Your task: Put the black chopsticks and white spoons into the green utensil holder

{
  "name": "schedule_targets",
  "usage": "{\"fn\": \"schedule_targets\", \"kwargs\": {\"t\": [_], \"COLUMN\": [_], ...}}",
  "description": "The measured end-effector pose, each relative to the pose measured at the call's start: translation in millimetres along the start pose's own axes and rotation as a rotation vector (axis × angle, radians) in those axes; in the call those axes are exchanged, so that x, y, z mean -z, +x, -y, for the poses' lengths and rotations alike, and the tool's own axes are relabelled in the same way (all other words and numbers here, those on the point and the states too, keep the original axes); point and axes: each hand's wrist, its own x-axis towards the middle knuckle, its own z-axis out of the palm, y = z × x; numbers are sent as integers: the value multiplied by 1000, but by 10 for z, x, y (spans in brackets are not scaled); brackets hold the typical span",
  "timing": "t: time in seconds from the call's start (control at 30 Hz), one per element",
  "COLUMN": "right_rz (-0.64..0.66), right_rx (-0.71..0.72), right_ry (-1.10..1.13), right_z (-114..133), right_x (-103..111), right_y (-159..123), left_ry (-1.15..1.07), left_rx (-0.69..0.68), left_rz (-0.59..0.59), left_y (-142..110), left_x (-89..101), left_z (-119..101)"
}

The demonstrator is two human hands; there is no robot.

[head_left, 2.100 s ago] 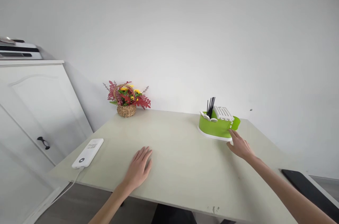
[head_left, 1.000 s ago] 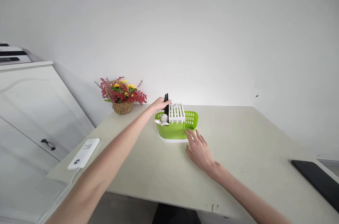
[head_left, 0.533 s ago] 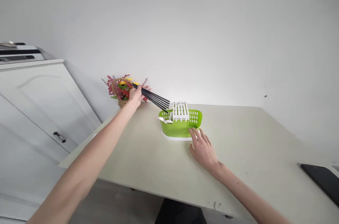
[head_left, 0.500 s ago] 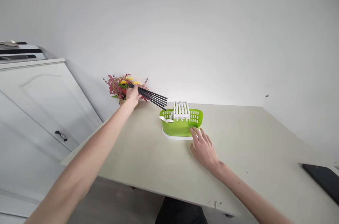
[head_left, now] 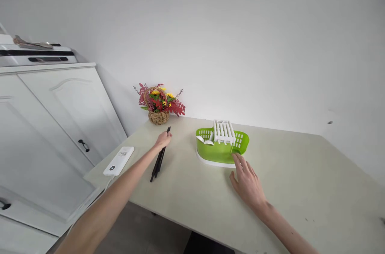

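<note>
My left hand (head_left: 164, 140) is closed around a bundle of black chopsticks (head_left: 158, 164) at the left part of the table. Their long ends slant toward me, low over the tabletop; I cannot tell if they rest on it. Right of them stands a green utensil basket (head_left: 216, 152) with a white base and a white slotted rack (head_left: 224, 132) on top. White spoons (head_left: 207, 142) lean in its left section. My right hand (head_left: 247, 180) is at the basket's front right corner, fingers stretched out and thumb apart, with the fingertips at the rim.
A wicker basket of artificial flowers (head_left: 159, 117) stands by the wall at the back left. A white power bank (head_left: 119, 161) with a cable lies at the table's left edge. Beyond that edge stands a white cabinet (head_left: 69, 125) with black handles.
My left hand has brought the chopsticks from in front of the flowers down toward the table, swinging their long ends toward me. The view has turned left, bringing the power bank into sight.
</note>
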Motion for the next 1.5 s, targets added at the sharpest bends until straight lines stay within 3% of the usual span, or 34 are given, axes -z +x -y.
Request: {"fn": "schedule_targets", "kwargs": {"t": [0.13,0.3,0.63,0.77,0.83,0.93,1.07,1.2,1.37,1.5], "right_rz": [-37,-53,-111,-109,-115,-127,-131,-134,-140,-132], "right_rx": [-29,-18,-45,-44,-38,-29,-30,-26,-13,-28], "right_ry": [81,154,245,267,270,265,258,262,268,285], "right_z": [77,112,83,77,69,60,56,57,53,52], "right_x": [-84,-140,-178,-166,-162,-159,-156,-149,-146,-150], "right_y": [-12,-59,-56,-63,-64,-63,-55,-38,-23,-26], "left_ry": [251,451,586,505,264,-6,71,142,172,68], "left_rx": [-37,-124,-320,-486,-693,-821,-937,-920,-915,-901], "left_rz": [-26,-80,-231,-271,-260,-7,331,401,393,422], "left_y": [-39,-94,-115,-306,-449,-689,-911,-896,-757,-711], "left_x": [-146,-191,-303,-294,-247,-182,-222,-373,-479,-497], "left_z": [158,365,535,211,-113,-664,-1164,-1295,-1268,-1225]}}
